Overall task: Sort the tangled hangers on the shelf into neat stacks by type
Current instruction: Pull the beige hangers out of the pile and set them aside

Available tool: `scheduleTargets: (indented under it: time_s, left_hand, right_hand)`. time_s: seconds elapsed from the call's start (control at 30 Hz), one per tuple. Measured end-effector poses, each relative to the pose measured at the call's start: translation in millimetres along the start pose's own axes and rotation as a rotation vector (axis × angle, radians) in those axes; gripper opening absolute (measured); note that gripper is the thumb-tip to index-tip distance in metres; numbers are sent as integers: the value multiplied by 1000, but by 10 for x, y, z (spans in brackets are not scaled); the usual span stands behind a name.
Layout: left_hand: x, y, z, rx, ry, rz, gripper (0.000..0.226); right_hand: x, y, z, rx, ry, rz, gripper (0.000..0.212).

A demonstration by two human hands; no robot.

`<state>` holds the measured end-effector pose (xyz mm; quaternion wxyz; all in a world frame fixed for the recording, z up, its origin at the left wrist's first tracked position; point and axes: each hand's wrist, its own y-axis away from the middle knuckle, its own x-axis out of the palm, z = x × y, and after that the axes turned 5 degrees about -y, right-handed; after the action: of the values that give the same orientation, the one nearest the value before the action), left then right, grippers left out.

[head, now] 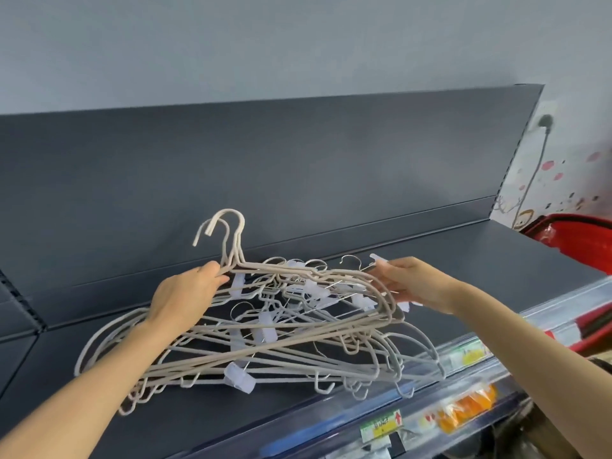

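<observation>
Bare forearms reached in from the bottom corners towards the shelf (447, 256), a dark blue-grey metal deck with a tall back panel. At its front edge ran a price strip (381, 427) with yellow and green labels.

On the middle of the shelf lay the pile (265, 346) of hangers, all knotted together: beige coated wire ones with small notches along their lower bars, and thin metal ones carrying translucent clips (239, 378). The left grip (185, 293) was closed round the necks of a few beige hangers (233, 236), just under their hooks, which stood up above the heap. The right grip (409, 281) appeared to pinch the end of a clip hanger (351, 265) at the far right of the tangle, with a clear clip jutting past the fingertips (381, 271); the exact hold was hard to make out.

Judging by this, the sorting had barely begun. No separate stack showed anywhere on the shelf, and both kinds were interlocked in one heap. The two lots in hand looked like the first to be pulled apart. Nearly everything remained: freeing each hanger, then laying the beige ones and the clip ones in their own neat stacks.

A red basket (576, 241) sat past the right end of the shelf.
</observation>
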<state>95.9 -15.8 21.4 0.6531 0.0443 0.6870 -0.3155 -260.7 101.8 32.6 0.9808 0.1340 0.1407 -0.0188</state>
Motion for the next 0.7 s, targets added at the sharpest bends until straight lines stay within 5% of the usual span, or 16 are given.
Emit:
scheduleTargets:
  time_s: [0.23,0.7]
  left_hand:
    - [-68,-75,42,-55,70,-11,30]
    - [-162,41,-88,-171,343,25,34]
  right_hand:
    - [-1,125,-27,121,-99,19,18]
    - [29,101,-26,82,-296,61,18]
